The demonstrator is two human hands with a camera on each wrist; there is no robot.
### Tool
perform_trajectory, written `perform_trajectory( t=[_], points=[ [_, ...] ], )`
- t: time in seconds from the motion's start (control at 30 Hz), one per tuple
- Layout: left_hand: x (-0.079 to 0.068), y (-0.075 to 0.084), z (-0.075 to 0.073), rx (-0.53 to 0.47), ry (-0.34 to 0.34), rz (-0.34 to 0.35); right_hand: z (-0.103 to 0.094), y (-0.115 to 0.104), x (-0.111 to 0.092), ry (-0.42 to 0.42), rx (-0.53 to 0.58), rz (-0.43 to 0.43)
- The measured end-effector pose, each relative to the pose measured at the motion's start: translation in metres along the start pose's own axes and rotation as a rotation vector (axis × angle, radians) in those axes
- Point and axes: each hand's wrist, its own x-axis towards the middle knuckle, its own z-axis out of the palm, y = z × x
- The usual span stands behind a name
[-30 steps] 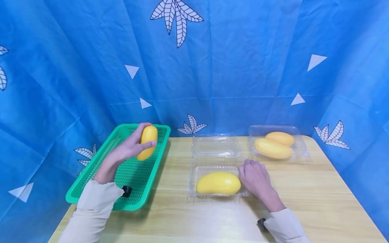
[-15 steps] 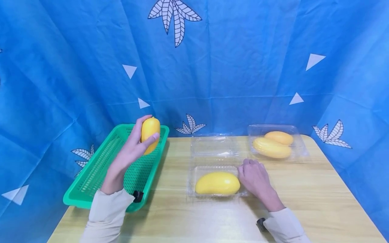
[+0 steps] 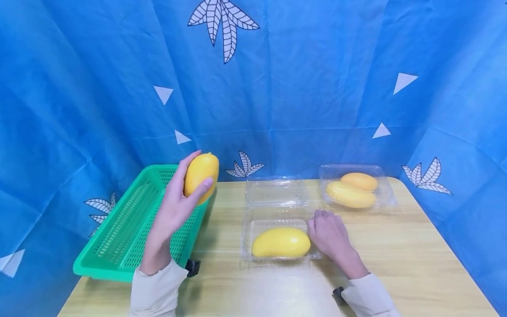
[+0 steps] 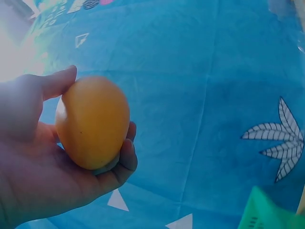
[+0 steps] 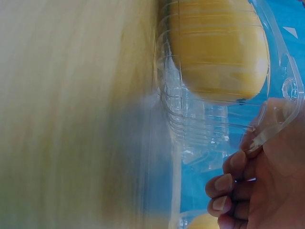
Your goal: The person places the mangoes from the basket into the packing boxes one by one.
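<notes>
My left hand (image 3: pixel 178 198) grips a yellow mango (image 3: pixel 203 176) above the right rim of the green basket (image 3: pixel 132 220). In the left wrist view the thumb and curled fingers wrap that mango (image 4: pixel 95 124). My right hand (image 3: pixel 329 233) pinches the right rim of an open clear plastic clamshell box (image 3: pixel 247 246). The right wrist view shows the box's rim (image 5: pixel 279 126) between thumb and fingers. One yellow mango (image 3: pixel 281 243) lies in the near half of this box, and its lid (image 3: pixel 275 193) is folded back behind it.
A second clear box (image 3: pixel 386 193) stands at the back right with two mangoes (image 3: pixel 352 194) inside. The wooden table (image 3: pixel 404 264) meets a blue patterned cloth (image 3: pixel 317 88) at its back and sides.
My left hand has lifted the mango out of the basket and carried it to the right, over the rim. The right hand stays on the box.
</notes>
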Motion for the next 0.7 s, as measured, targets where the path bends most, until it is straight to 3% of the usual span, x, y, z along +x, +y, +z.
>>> perform_trajectory(
  t=[0.43,0.7],
  points=[
    [-0.002,-0.008,0.029,-0.178,0.043,-0.024,-0.004,-0.004,0.001,-0.006,0.0,0.0],
    [0.0,-0.012,0.044,-0.284,-0.002,-0.064,-0.004,-0.002,0.001,-0.005,-0.004,0.014]
  ],
)
